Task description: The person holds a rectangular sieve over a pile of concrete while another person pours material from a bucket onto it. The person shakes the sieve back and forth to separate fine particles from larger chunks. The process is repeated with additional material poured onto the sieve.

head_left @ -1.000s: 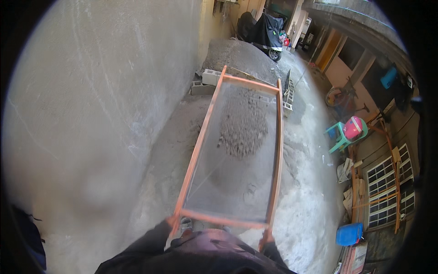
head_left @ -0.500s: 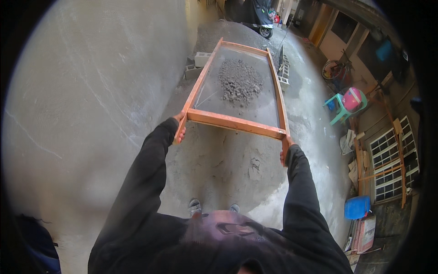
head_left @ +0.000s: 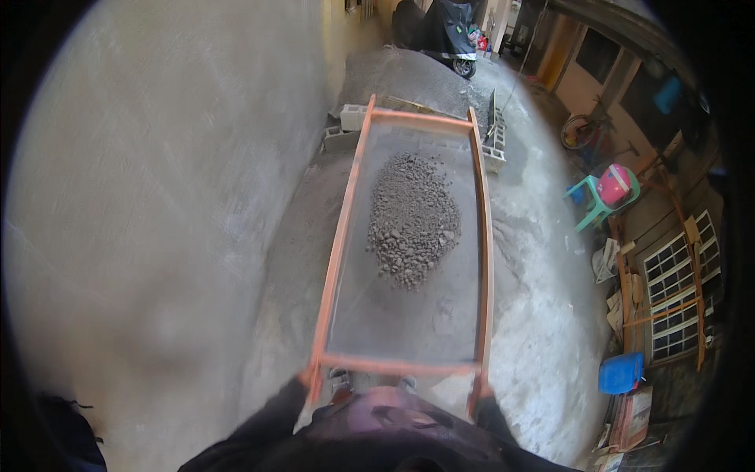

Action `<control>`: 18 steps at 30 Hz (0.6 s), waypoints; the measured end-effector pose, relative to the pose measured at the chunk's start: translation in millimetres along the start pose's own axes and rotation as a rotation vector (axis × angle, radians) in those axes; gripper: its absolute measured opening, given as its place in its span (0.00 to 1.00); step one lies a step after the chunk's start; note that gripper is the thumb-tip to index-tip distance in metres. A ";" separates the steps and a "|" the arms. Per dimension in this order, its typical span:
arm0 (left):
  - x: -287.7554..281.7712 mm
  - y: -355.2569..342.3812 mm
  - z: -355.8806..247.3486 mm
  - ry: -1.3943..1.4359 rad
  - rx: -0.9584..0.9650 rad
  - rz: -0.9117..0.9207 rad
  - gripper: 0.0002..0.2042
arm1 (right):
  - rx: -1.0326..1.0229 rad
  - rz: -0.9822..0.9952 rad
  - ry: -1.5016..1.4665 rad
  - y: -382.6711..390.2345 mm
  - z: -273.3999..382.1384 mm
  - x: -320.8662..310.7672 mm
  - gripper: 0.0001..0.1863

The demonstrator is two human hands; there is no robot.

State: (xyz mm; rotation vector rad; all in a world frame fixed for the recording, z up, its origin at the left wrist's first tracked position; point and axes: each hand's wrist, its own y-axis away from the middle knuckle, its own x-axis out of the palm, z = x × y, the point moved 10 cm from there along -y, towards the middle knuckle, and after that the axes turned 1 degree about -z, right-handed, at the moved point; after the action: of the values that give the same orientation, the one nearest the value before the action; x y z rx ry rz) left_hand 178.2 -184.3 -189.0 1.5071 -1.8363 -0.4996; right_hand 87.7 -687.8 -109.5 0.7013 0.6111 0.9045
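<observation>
A long sand sieve, a mesh screen in a reddish wooden frame, stretches out in front of my body. Coarse grey gravel and lumps lie heaped on the middle of its mesh. At the near left handle my left hand is wrapped round the wood, slightly blurred. My right hand grips the near right handle, its fingers partly hidden by the frame and sleeve. The near crossbar is close to my torso, above my feet.
A sand pile rises beyond the sieve, with hollow blocks beside it. A plain wall runs along the left. On the right stand a green chair and a blue container. A covered motorcycle is at the back.
Both hands have drawn the sieve in toward my body, its near end now lower in view. The gravel has shifted nearer with it and looks more spread out.
</observation>
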 end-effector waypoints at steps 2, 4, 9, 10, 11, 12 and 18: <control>5.9 -23.3 -83.8 -0.082 -0.052 -0.035 0.35 | 0.040 -0.058 0.096 -23.9 63.4 19.7 0.36; 10.9 -46.0 -204.0 -0.155 0.025 -0.178 0.36 | 0.004 0.054 0.079 -39.3 150.1 59.2 0.40; 39.5 -44.4 -336.8 -0.147 -0.104 -0.167 0.35 | -0.028 0.042 0.001 -27.9 273.1 82.9 0.36; 37.7 -43.8 -330.1 -0.146 -0.119 -0.167 0.35 | -0.026 0.074 0.009 -26.2 267.8 84.0 0.35; 36.4 -43.4 -321.9 -0.147 -0.041 -0.145 0.35 | 0.001 0.078 0.010 -26.8 250.8 83.0 0.37; 26.6 -43.6 -295.1 -0.143 -0.010 -0.190 0.34 | -0.049 0.077 -0.005 -30.0 228.5 79.1 0.38; 0.8 11.4 -48.8 -0.012 0.019 -0.013 0.36 | -0.136 0.012 -0.028 -25.0 15.4 16.0 0.38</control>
State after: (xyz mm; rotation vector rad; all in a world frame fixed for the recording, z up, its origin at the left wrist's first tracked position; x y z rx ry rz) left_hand 205.4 -175.7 -147.8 1.5332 -1.8464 -0.4998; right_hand 118.9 -689.2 -121.7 0.5945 0.5155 0.9363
